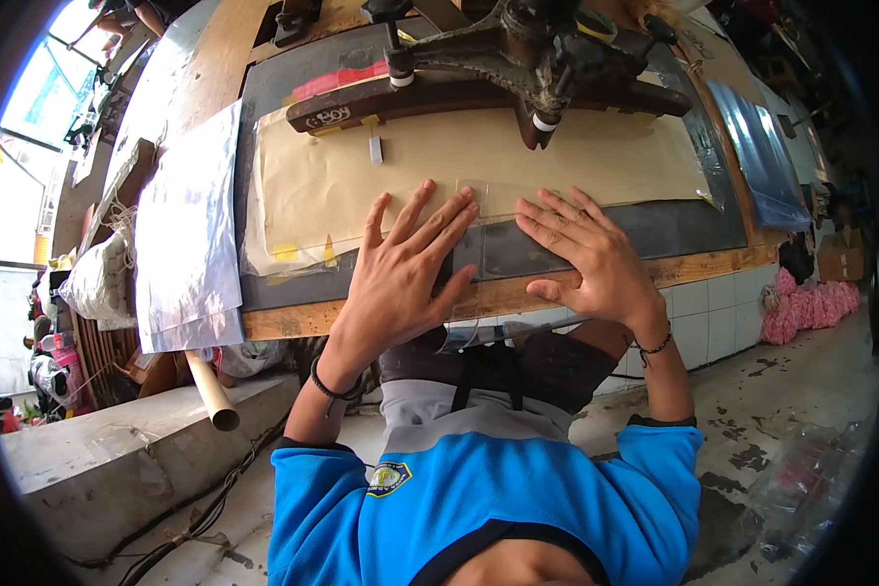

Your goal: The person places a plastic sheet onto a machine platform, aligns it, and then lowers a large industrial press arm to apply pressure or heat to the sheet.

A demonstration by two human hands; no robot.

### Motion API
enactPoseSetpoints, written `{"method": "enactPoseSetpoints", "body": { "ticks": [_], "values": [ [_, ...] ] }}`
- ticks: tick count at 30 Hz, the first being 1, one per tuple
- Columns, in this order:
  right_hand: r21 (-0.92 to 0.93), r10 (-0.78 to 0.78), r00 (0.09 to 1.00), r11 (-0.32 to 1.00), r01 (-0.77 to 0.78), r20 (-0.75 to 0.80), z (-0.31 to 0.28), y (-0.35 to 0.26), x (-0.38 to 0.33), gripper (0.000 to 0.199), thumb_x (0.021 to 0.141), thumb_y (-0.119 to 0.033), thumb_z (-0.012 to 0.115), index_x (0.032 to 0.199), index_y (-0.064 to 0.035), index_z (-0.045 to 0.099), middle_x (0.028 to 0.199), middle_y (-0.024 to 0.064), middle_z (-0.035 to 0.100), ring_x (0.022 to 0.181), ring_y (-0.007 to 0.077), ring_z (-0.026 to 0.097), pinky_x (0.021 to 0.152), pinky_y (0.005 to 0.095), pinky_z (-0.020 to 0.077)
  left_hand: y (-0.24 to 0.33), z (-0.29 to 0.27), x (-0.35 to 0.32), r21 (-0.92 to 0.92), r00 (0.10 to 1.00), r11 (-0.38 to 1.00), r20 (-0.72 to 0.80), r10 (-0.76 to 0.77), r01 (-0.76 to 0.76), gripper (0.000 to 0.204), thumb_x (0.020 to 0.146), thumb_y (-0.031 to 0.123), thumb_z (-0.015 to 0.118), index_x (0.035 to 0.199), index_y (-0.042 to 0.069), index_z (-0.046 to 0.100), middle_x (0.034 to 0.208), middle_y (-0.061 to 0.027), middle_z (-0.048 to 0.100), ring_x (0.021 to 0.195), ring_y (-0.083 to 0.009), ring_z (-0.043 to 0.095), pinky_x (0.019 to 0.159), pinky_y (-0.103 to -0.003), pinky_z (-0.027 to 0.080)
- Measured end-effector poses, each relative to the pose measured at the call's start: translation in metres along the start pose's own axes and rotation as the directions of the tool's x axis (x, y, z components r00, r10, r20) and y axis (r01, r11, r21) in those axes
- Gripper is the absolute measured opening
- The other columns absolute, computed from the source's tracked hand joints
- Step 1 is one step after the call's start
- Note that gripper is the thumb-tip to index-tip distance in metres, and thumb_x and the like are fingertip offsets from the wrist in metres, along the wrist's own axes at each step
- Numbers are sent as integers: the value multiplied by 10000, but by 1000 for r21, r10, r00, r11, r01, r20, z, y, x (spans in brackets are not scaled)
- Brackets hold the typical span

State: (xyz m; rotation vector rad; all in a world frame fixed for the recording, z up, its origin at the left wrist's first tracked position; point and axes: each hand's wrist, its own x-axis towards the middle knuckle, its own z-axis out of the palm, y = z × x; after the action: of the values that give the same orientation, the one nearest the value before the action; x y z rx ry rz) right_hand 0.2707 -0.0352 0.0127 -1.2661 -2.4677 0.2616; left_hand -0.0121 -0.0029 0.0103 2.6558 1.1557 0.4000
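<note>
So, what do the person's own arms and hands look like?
The fingers wear no gloves. The left wrist's bracelet and the right wrist's bracelet are both dark. The bright blue sleeves are short, ending in black cuffs.

Bright daylight from left, glare on plastic sheets (188,225), dark edges.

Paper sheet (439,156): crossbar (449,98) over its far side, left hand (400,269) and right hand (593,256) at its near edge — plastic sheets (188,225) left, film sheets (760,156) right.
</note>
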Motion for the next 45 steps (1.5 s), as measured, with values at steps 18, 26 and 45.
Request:
{"method": "enactPoseSetpoints", "body": {
  "ticks": [18,26,45],
  "values": [
    [17,6,999,1000,-7,47,-3,4,2,720,917,-528,698,1484,-102,572,1553,77,543,1482,303,444,1267,513,276,-1,-3,-2,10,999,1000,41,-19,19,635,1075,497,412,1618,169,397,1690,-53,356,1586,-301,252,1278,-550,67],
    [23,-10,1000,1000,11,-11,-2,39,27,613,958,-448,688,1461,-108,599,1531,89,564,1464,311,462,1255,498,294,-1,2,1,-5,1000,1000,6,-21,21,593,1106,447,353,1631,171,366,1698,-65,336,1580,-305,265,1274,-560,82],
    [-174,-53,993,982,70,102,17,-1,27,897,988,-657,523,1618,-49,327,1681,154,322,1565,315,283,1292,522,171,-9,1,-5,-25,998,999,-57,18,-20,545,1036,281,556,1564,167,486,1640,-13,442,1548,-296,335,1274,-547,172]
  ]
}}
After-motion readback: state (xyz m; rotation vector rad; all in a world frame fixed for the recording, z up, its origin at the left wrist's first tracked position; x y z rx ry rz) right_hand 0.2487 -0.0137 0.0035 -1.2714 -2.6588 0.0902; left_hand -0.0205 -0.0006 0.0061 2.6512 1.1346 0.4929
